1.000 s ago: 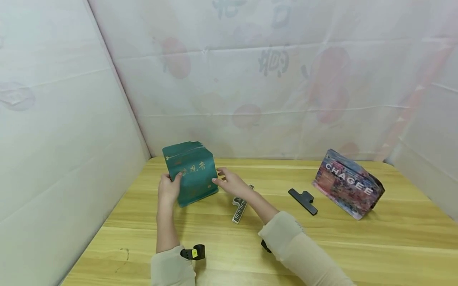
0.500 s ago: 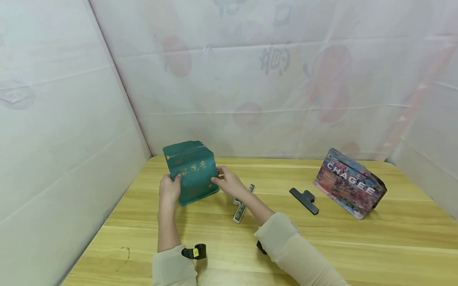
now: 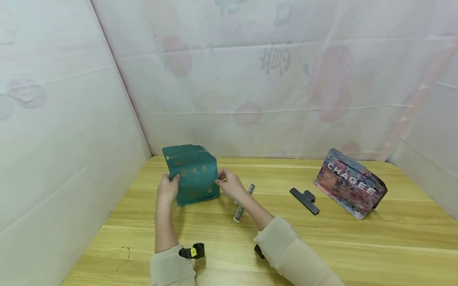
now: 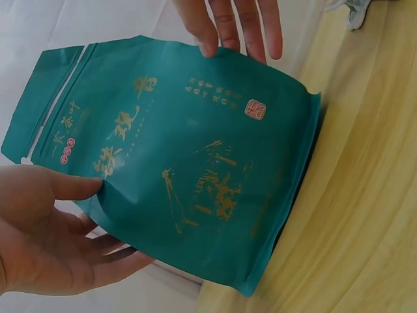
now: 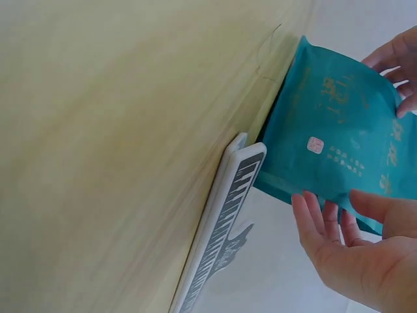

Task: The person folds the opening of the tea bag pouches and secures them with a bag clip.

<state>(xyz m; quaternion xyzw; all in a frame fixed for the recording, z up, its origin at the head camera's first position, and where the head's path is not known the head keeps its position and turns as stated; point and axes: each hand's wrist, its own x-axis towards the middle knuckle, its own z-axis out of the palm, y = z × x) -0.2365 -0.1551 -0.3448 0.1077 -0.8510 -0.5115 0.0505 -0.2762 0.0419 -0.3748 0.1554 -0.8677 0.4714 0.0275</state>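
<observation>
A green tea bag with gold characters stands on the table at the left, its torn top strip tilted back. My left hand holds its left edge, with the thumb on the front and the fingers going behind. At the opposite edge is my right hand, its thumb and fingers pinching the side of the bag. In the right wrist view, the right thumb touches the front of the bag. Beside the right forearm lies a white clip with a piano-key pattern, partly covered by that arm.
A black clip lies on the wooden table to the right. Farther right stands a colourful CHAGEE bag, set at an angle. White printed cloth hangs behind the table and along both sides.
The bag's top has dipped slightly and its front has turned a little more toward me. My right thumb and fingers have drawn closer together at its right edge.
</observation>
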